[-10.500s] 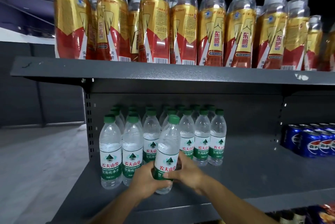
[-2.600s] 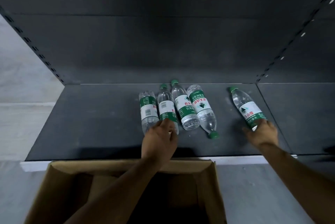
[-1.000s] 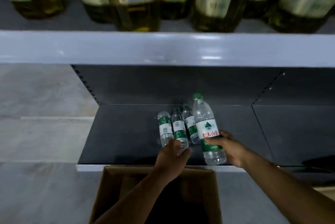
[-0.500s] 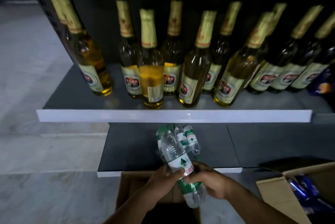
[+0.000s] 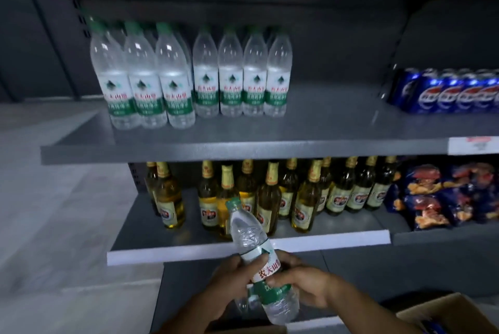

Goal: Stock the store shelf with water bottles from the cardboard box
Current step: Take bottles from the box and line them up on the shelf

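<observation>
Clear plastic water bottle [image 5: 258, 258] is held low before the shelves, cap tilted up-left, with the left hand [image 5: 229, 283] and right hand [image 5: 302, 286] both curling fingers round its label. Its row of water bottles [image 5: 194, 77] stands well above on the upper shelf [image 5: 324, 128], so the lift is upward and forward.

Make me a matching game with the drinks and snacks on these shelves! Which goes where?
Things:
1. water bottle in hands
2. standing water bottles
3. blue cans
4. beer bottles

Places:
A. upper shelf, right side
B. middle shelf, under the water
C. held tilted by the left hand and right hand
D. upper shelf, left side, in rows

Pairs: 1-C, 2-D, 3-A, 4-B
</observation>
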